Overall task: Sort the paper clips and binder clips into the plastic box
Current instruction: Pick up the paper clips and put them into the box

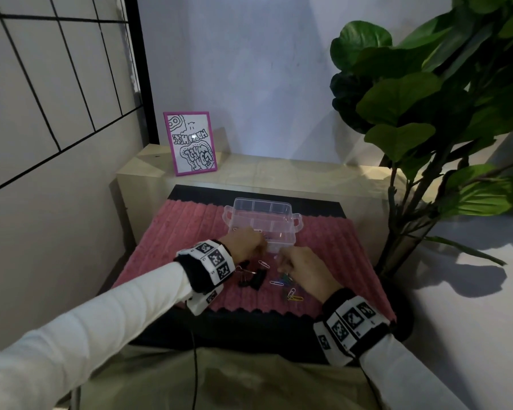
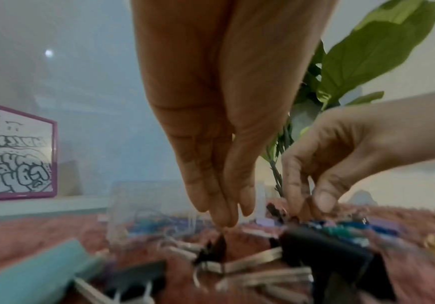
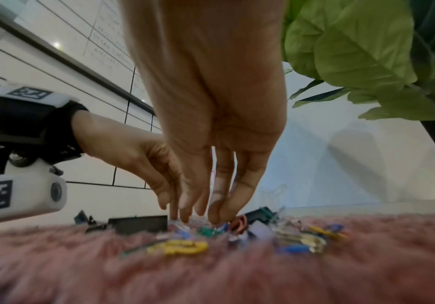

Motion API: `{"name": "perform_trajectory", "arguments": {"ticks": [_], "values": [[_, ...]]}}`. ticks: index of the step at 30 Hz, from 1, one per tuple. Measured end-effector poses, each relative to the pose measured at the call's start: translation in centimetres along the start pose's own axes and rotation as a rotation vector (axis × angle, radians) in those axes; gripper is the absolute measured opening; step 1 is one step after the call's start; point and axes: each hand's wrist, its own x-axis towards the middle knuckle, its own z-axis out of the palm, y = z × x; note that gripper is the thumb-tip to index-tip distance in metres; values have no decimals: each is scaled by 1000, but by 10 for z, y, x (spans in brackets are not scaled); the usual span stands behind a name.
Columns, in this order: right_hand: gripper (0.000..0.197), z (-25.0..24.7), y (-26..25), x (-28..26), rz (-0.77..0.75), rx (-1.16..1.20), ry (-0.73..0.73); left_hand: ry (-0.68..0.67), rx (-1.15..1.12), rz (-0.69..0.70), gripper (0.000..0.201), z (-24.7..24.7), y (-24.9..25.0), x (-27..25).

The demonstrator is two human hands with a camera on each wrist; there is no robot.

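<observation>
The clear plastic box (image 1: 264,223) stands open on the pink mat (image 1: 172,232). Black binder clips (image 1: 253,278) lie in front of it on the left, coloured paper clips (image 1: 289,290) on the right. My left hand (image 1: 262,250) hangs by the box's near left corner. Its straight fingers (image 2: 224,218) meet the thumb just over a small black binder clip (image 2: 211,251); whether they grip it is unclear. My right hand (image 1: 282,263) reaches down into the paper clip pile (image 3: 206,230), and its thumb and forefinger (image 2: 297,197) pinch a paper clip there, blurred.
A framed drawing (image 1: 190,143) leans on the pale shelf (image 1: 279,170) behind the mat. A big-leaved plant (image 1: 427,99) rises at the right. A tiled wall (image 1: 42,113) stands close on the left. A pale blue object (image 2: 29,273) lies blurred near my left wrist.
</observation>
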Motion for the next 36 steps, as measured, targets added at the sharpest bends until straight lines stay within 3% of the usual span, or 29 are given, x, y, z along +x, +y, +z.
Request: {"name": "perform_trajectory", "arguments": {"ticks": [1, 5, 7, 11, 15, 18, 22, 29, 36], "values": [[10, 2, 1, -2, 4, -66, -31, -29, 23, 16, 25, 4, 5, 2], [25, 16, 3, -6, -110, -244, -99, -23, 92, 29, 24, 18, 12, 10], [16, 18, 7, -4, -126, -155, -76, -17, 112, 17, 22, 20, 12, 12], [17, 9, 16, -2, -48, 116, -28, 5, 69, -13, 19, 17, 12, 12], [15, -15, 26, -6, 38, 467, 149, 86, -164, -6, 12, 10, 12, 10], [13, -30, 36, -10, 146, 667, 256, 5, -246, 89, 13, 6, 25, 7], [15, -35, 42, -20, 225, 971, 232, -150, -198, 270, 23, 13, 46, 6], [10, -29, 45, -25, 265, 1069, 187, -225, -59, 349, 28, 22, 51, 7], [10, -23, 41, -19, 256, 1112, 164, -296, -18, 412, 45, 21, 61, 12]]}}
